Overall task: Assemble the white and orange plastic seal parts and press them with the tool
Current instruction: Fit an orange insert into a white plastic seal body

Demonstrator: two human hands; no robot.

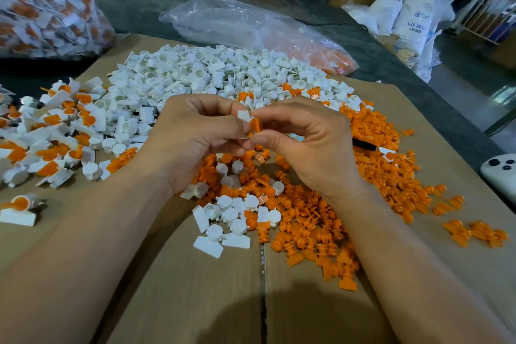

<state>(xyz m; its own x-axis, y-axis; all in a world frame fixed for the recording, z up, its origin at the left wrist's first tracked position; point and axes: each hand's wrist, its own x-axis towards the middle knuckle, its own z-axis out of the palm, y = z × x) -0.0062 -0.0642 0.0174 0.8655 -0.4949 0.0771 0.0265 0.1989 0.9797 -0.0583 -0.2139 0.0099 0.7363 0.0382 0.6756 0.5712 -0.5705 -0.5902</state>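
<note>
Above the middle of the cardboard sheet point(178, 282), my left hand point(192, 137) pinches a white seal part point(244, 115). My right hand point(310, 142) pinches an orange seal part point(255, 124) right against it, so the two parts touch between my fingertips. Behind the hands spreads a heap of loose white parts point(201, 75). Loose orange parts point(374, 176) cover the sheet under and to the right of my hands. Joined white-and-orange seals point(53, 137) are piled at the left. A black tool point(364, 144) lies partly hidden behind my right hand.
A clear bag of finished seals point(42, 5) stands at the back left. Another clear plastic bag point(251, 25) with orange parts lies behind the white heap. A white device point(499, 173) sits at the right edge. Cardboard boxes and white sacks point(418, 17) stand beyond the table.
</note>
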